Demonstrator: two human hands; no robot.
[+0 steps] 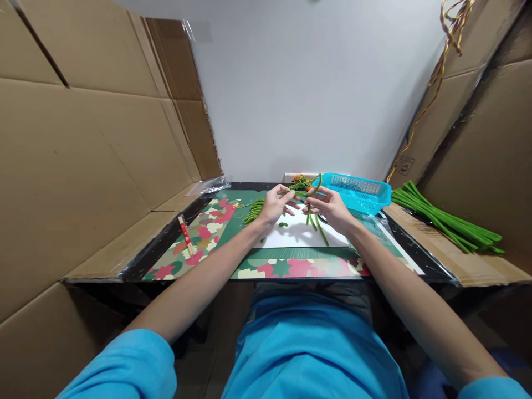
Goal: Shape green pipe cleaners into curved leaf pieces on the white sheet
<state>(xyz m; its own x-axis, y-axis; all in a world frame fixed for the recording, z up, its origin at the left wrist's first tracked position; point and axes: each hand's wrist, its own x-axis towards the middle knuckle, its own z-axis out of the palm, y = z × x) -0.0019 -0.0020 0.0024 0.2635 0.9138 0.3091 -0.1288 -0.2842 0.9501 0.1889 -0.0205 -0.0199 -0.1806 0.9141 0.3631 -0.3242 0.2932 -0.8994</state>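
My left hand [275, 206] is closed, pinching one end of a green pipe cleaner [301, 194] above a white sheet [286, 239]. On its other side, my right hand [328, 206] has its fingers closed around the same pipe cleaner, and a curved end stands up above the fingers. Loose green stems [324, 235] hang or lie just below my right hand; I cannot tell which. Left of my left hand is a row of bent green pieces [254, 210], partly covered by that hand. A small green piece [283, 224] lies on the sheet.
A blue plastic basket [374, 195] stands back right, beside an orange and green cluster [300, 180]. Many long green pipe cleaners [449, 219] lie on cardboard at right. A red-wrapped pair of sticks [185, 235] lies at left. Cardboard walls [103, 144] flank the table.
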